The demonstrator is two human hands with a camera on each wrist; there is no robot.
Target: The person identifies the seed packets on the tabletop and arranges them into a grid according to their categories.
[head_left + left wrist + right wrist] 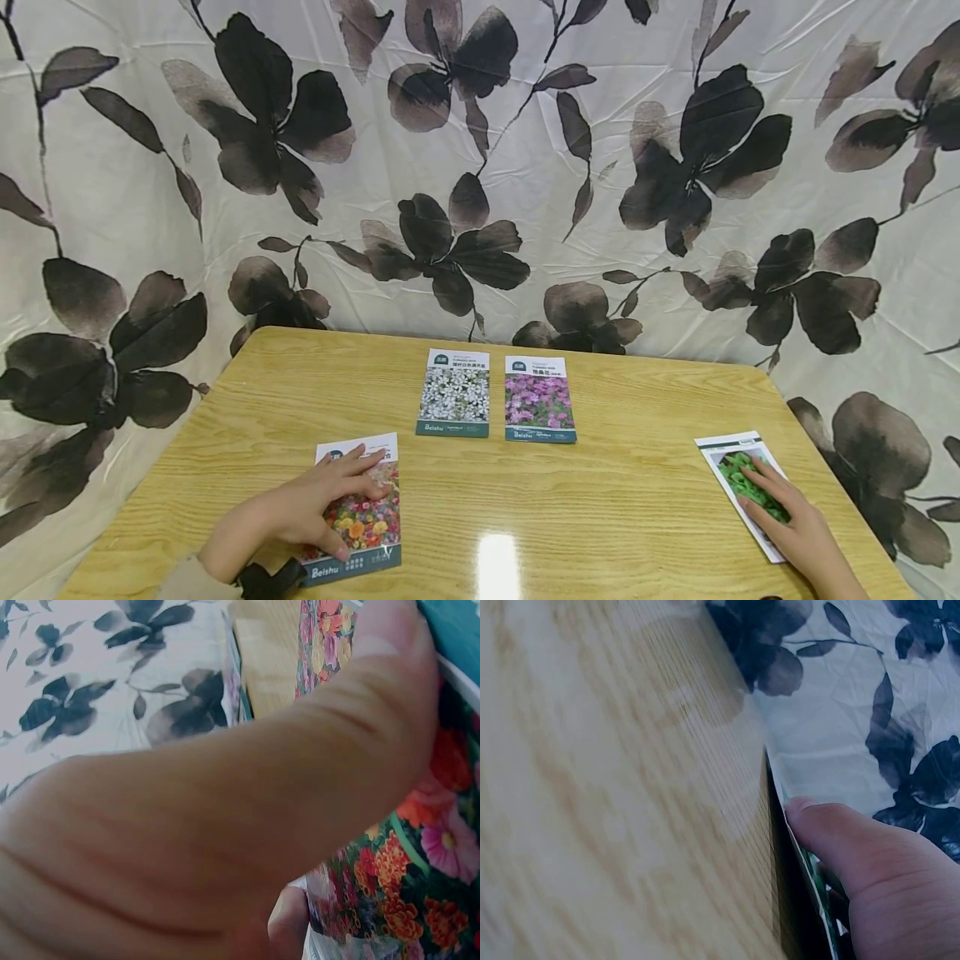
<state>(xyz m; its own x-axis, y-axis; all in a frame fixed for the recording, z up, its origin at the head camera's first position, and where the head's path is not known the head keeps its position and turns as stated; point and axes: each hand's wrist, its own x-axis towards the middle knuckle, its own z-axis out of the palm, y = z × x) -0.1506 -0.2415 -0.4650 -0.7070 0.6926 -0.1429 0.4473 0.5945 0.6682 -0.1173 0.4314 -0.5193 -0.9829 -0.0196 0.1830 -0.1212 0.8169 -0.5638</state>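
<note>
My left hand (318, 504) lies with spread fingers across a flower seed packet (367, 554), printed with orange, red and pink blooms, at the front left of the table. Its thumb (360, 712) crosses the packet face near the teal strip in the left wrist view. At the right, my right hand (798, 525) rests with extended fingers on a seed packet showing green leaves (738, 475). In the right wrist view the thumb (855, 840) touches this packet's edge (810, 862), and a dark gap shows beside it. My palms hide parts of both packets.
A white-flower seed packet (453, 392) and a purple-flower seed packet (538, 400) lie side by side towards the back of the wooden table (600, 492). A floral cloth (555, 183) hangs behind the table and along its sides.
</note>
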